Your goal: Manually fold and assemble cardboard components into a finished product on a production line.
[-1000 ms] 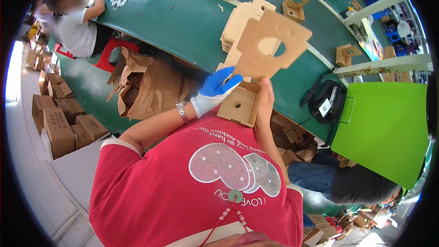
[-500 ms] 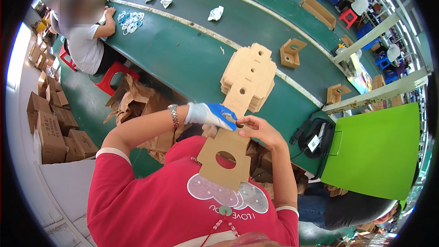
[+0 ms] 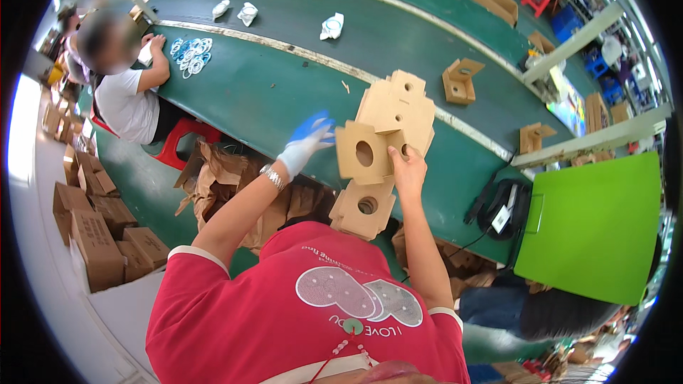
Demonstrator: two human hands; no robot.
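1. Cardboard box (image 3: 380,156), part-folded, held up over the near green counter (image 3: 263,99); flap with large round hole spreads to the left, a short wall stands at the right.
2. Right hand (image 3: 411,171), bare, pinches the box's right wall between thumb and fingers, beside a smaller hole.
3. Left hand (image 3: 306,146), in a white-and-blue glove, is off the box, just left of it; fingers spread and blurred, grip nothing visible.
4. Stack of flat cardboard blanks (image 3: 411,107) lies behind the box on the counter, its near end, also holed, reaching the counter's edge.
5. Two folded small boxes stand lid-up on the dark strip beyond: one near the stack (image 3: 455,91), one farther right (image 3: 528,141).
6. Long open carton (image 3: 491,7) on the far side; contents too small to tell.
7. Below the counter, left: open carton (image 3: 191,171) with crumpled brown paper (image 3: 224,181) in and over it.
8. Brown cartons (image 3: 99,242) piled at far left; insides cannot be made out.
9. Black bag (image 3: 514,190), right end of counter, beside a bright green panel (image 3: 587,217).
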